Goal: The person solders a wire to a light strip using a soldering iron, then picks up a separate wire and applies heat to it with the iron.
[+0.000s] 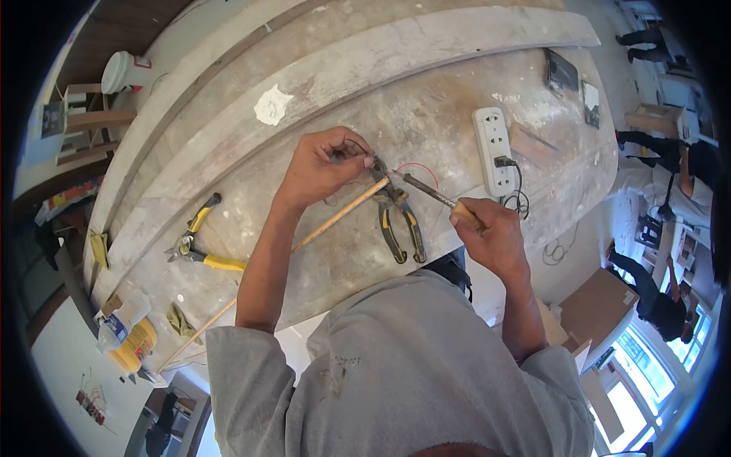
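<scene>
My right hand (491, 236) is wrapped round the wooden handle of a soldering iron (430, 192), whose tip points left at a small joint by the plier jaws. My left hand (326, 166) pinches a thin dark wire (355, 143) just left of that tip. Black and yellow pliers (397, 221) lie below, handles toward me, jaws up at the wire. Across the jaws rests the end of a long thin wooden stick (335, 218), which runs down left under my left forearm. A thin red wire (420, 165) curves beside the iron.
A white power strip (495, 152) with a black plug stands right. Yellow-handled cutters (199, 245) lie left. Curved pale boards (343, 65) span the far side. A black phone-like object (562, 72) sits top right, a yellow container (135, 344) lower left. People are at the right.
</scene>
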Tool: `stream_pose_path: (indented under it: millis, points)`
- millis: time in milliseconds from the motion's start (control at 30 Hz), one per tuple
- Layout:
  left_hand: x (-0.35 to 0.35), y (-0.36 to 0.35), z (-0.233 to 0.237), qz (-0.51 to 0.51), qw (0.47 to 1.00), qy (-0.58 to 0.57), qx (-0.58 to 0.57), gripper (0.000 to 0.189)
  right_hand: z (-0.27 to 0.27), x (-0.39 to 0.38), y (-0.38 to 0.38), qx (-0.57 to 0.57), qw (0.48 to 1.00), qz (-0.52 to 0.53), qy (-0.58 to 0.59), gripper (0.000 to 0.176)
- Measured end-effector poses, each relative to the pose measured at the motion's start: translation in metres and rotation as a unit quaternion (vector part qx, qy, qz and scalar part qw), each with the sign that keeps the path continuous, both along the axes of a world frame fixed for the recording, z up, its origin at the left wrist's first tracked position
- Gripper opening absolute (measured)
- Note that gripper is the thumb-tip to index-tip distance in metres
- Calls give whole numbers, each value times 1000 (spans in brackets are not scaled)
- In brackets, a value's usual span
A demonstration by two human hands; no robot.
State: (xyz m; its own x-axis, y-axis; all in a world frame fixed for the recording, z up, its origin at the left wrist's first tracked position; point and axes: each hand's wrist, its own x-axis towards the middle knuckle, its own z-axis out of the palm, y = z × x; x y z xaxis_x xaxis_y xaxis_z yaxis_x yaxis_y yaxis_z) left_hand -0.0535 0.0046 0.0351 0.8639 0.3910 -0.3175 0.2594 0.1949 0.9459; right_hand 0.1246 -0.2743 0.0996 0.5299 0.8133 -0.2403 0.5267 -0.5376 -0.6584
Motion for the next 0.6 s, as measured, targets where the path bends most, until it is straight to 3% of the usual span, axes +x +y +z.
stream_pose_path:
  millis: [100,167,200,267,400,600]
  points:
    - [-4,-3,-4,2,1000,25,9,14,2,9,2,-4,998,48,-30,26]
    - [-10,-11,-1,34,992,-41,118,13,14,21,9,-23,992,93,-78,27]
    - [-14,-14,-1,36,992,-40,115,13,19,28,11,-25,992,95,-77,27]
    - [-22,-22,-3,44,937,-39,345,12,25,38,16,-9,997,56,-60,32]
    - [-30,-27,-8,17,940,-26,340,12,6,45,36,41,994,71,-70,34]
    - [-33,-27,-21,36,924,-49,378,19,-18,15,62,-79,996,-13,25,31]
